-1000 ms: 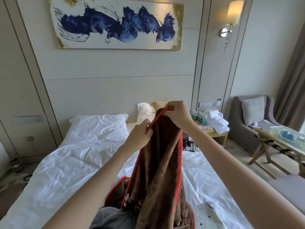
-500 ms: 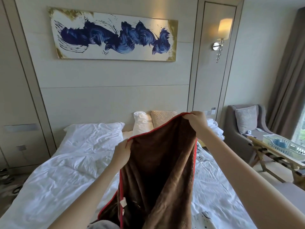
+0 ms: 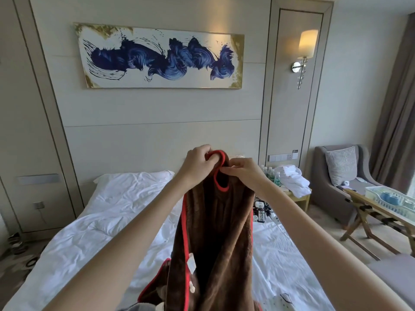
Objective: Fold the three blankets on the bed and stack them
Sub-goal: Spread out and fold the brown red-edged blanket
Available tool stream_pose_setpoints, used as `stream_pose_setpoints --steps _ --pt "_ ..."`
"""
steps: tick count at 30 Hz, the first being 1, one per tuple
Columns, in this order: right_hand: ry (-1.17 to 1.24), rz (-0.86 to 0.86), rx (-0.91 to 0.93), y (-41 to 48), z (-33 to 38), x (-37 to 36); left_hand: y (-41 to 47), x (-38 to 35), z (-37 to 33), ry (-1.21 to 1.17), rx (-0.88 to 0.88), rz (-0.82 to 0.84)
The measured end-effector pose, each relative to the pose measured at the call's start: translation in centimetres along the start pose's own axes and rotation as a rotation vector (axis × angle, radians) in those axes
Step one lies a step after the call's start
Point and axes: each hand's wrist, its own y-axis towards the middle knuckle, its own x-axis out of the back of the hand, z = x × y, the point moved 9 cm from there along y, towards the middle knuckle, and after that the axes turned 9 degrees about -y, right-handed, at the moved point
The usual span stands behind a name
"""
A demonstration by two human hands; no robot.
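A brown fleece blanket with a red border hangs in the air over the white bed. Both hands hold its top edge, close together. My left hand grips the red-trimmed corner from the left, and my right hand pinches the red edge just beside it. The blanket's lower part bunches on the bed at the bottom of the view. A grey cloth and a white patterned cloth peek out at the bottom edge, mostly hidden.
A nightstand with water bottles and white towels stands right of the bed. Small devices lie on the mattress's right side. An armchair, a folding rack with a basket, and a grey bench fill the right.
My hands have come together, bringing the blanket's two top corners side by side, so the spread blanket now hangs folded and narrow. The view has tilted upward.
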Motion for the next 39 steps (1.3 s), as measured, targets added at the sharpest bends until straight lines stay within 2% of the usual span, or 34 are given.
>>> stream_pose_setpoints --steps 2,5,18,21,24,27,29,34,37,39 --pt "-0.007 -0.075 -0.015 0.1 -0.4 1.3 -0.6 -0.1 1.5 -0.049 0.066 0.094" --pt "-0.028 -0.179 -0.034 0.2 -0.9 3.3 -1.8 -0.7 5.1 0.124 0.138 0.203" --pt "0.145 -0.561 -0.122 -1.2 -5.0 9.0 -6.4 2.5 15.6 0.358 0.360 -0.054" --pt "0.189 -0.592 -0.156 -1.2 -6.5 9.7 -7.8 3.1 18.5 0.306 0.456 -0.059" --pt "0.170 -0.609 -0.174 -1.1 -7.7 9.8 -8.9 3.2 20.0 0.156 0.533 -0.082" --pt "0.091 -0.549 -0.194 -1.0 -8.5 8.7 -8.5 3.2 19.1 0.027 0.514 -0.156" --pt "0.042 -0.439 -0.180 -1.0 -8.4 7.0 -7.4 3.2 17.0 -0.020 0.449 -0.171" --pt "-0.101 0.042 0.010 -0.7 -5.1 -2.1 -4.7 0.3 10.2 -0.069 0.212 0.094" --pt "-0.212 0.219 0.088 -0.5 -3.8 -6.8 -4.2 -0.3 8.4 -0.048 0.190 0.149" --pt "-0.223 0.278 0.127 -0.5 -3.3 -9.0 -4.3 0.1 8.1 -0.061 0.198 0.180"
